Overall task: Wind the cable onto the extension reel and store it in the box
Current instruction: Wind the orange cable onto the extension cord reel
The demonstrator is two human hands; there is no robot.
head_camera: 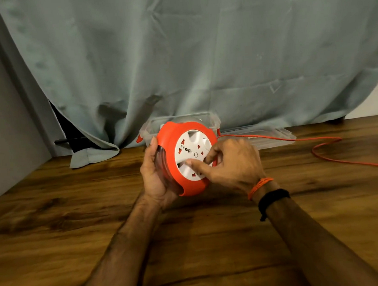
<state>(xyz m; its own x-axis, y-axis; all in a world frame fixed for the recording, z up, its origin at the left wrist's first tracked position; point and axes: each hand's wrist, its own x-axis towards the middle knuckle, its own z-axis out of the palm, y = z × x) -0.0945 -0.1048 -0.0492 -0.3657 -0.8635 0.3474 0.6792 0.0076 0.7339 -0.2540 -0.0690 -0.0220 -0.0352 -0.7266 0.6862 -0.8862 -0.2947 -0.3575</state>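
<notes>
Head view, item: reel, orange with white socket face, being held just above the desk at centre. Left hand is gripping its rim at 9 o'clock, fingers curled round. Right hand is lying on the face at 3 o'clock, thumb pressing the white disc, fingers curled at its edge. Cable is trailing toward 3 o'clock, largely unwound. Box, clear, is standing open at 12 o'clock, lid beside it. Advice: keep the housing steady, turn the disc evenly, let slack feed without kinks.
</notes>
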